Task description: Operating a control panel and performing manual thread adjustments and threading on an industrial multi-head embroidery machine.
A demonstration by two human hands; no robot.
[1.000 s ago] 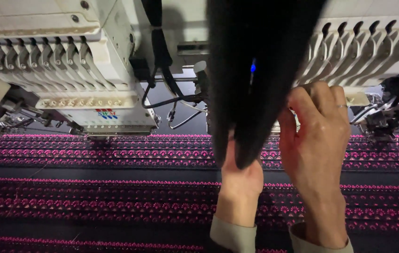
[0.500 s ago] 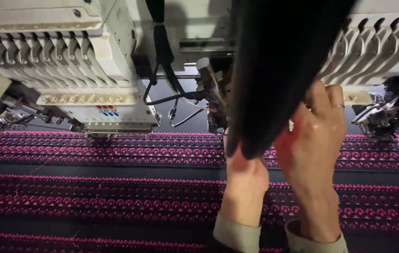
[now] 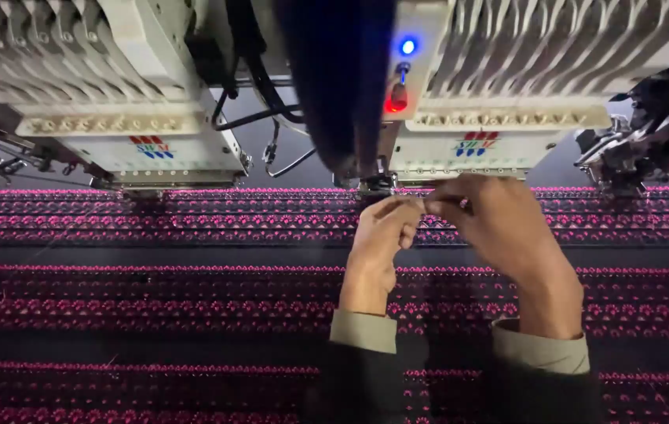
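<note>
Thread (image 3: 421,202), judged fine and easily snapped, is pinched between left hand (image 3: 379,235) and right hand (image 3: 499,228). It is best gripped near its end, below the embroidery head (image 3: 491,145).

Matt dark cloth (image 3: 154,306) carries raised pink stitching (slightly glossy thread), beneath smooth off-white painted metal embroidery heads (image 3: 499,94).

Both hands, left hand (image 3: 378,239) and right hand (image 3: 503,235), are bare, no gloves or rings I can spot. Cuffs look khaki-olive, with darker, maybe black, sleeves over them.
</note>
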